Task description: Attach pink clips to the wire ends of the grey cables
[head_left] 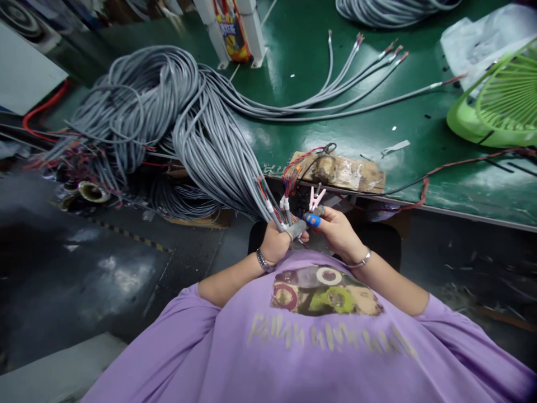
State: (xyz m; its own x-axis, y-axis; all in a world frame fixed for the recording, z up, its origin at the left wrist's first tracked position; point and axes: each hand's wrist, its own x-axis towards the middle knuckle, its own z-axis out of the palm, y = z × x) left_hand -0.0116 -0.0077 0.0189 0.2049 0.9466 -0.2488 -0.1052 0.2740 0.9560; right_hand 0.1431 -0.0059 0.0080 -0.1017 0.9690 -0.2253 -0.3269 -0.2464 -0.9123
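My left hand is closed around the end of a grey cable, just in front of the table edge. Grey wrapping covers its thumb. Close beside it, my right hand pinches with thumb and index finger; a blue cover is on the thumb. What sits between those fingertips is too small to make out. Stripped cable ends with thin coloured wires stick up by my left hand. Just beyond my right fingertips stands a pink clip, near a taped cardboard piece on the table edge.
A large coil of grey cable lies on the green table at the left, with several stripped ends stretching right. A green fan and a plastic bag are at the right. A red twisted cord runs along the front edge.
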